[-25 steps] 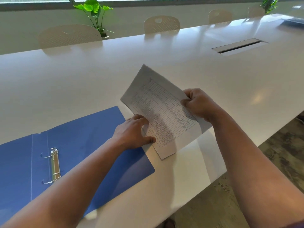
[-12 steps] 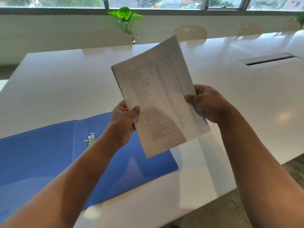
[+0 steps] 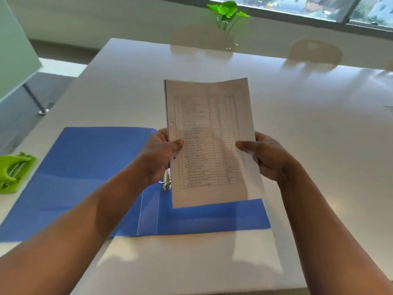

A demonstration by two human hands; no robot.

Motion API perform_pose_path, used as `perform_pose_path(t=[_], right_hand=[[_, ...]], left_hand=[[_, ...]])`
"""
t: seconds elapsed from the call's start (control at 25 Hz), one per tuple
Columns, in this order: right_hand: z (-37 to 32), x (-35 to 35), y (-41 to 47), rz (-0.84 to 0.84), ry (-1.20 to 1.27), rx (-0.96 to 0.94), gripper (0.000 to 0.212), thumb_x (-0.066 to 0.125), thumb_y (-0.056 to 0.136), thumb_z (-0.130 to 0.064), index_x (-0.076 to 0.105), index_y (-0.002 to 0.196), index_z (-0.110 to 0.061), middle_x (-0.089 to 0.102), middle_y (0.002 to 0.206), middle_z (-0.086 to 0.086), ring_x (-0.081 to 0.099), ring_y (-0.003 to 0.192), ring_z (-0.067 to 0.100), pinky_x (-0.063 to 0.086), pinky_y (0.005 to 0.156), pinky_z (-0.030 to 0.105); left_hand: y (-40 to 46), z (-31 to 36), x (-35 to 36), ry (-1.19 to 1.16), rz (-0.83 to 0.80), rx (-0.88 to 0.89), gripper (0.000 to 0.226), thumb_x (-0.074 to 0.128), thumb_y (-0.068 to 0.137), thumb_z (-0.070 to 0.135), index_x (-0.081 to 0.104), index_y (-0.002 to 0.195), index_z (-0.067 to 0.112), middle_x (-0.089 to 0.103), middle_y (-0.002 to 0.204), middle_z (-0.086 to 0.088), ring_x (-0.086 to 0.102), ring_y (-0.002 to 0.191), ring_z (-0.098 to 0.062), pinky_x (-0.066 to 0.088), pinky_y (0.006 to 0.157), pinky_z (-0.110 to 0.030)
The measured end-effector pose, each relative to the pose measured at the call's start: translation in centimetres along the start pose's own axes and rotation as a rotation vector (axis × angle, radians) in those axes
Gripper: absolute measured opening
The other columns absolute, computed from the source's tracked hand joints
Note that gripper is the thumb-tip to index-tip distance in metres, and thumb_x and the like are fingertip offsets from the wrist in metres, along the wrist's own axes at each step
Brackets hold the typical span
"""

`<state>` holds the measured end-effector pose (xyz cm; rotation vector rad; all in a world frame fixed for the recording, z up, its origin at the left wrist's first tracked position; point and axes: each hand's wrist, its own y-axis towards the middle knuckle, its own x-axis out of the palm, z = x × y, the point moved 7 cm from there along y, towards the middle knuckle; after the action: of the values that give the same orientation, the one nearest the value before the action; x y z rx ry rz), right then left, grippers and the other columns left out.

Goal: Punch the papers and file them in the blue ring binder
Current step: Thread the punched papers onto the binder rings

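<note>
While two hands, left hand and right hand, pinch one paper stack, one blue binder lies open

Papers raised off the table and turned from a slant to upright, long edge vertical, above the open blue ring binder. Left hand shifted from pressing flat to pinching the punched edge. Green hole punch now in view at left
</note>
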<state>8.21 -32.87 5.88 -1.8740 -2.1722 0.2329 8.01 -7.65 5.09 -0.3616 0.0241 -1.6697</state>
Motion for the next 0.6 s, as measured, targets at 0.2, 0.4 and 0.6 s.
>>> perform_pose_path(t=[0.2,0.4,0.6], right_hand=[[0.6,1.0,0.8,0.057,-0.108,0.01,0.025,0.058,0.097,0.0,0.069,0.117,-0.012,0.077,0.116,0.01,0.072,0.109,0.033,0.058,0.093,0.05],[0.9,1.1,0.8,0.083,-0.208,0.026,0.024,0.058,0.098,-0.002,0.072,0.113,-0.015,0.076,0.116,0.011,0.072,0.107,0.036,0.056,0.094,0.057],[0.9,1.2,0.8,0.093,-0.241,0.057,0.022,0.059,0.098,-0.002,0.071,0.112,-0.013,0.078,0.111,0.009,0.075,0.098,0.031,0.06,0.08,0.049]], left_hand=[[-0.3,-1.4,-2.6,0.201,-0.004,-0.063,0.022,0.059,0.101,0.005,0.065,0.119,0.014,0.079,0.105,-0.004,0.076,0.098,-0.022,0.062,0.085,-0.039],[-1.1,-1.4,-4.0,0.443,-0.048,-0.107,0.026,0.071,0.094,0.008,0.064,0.118,0.015,0.08,0.086,0.001,0.075,0.072,-0.004,0.05,0.055,-0.011],[-1.4,-1.7,-4.7,0.606,-0.101,-0.207,0.027,0.076,0.09,0.01,0.062,0.11,0.019,0.081,0.087,-0.001,0.075,0.08,-0.011,0.05,0.067,-0.023]])
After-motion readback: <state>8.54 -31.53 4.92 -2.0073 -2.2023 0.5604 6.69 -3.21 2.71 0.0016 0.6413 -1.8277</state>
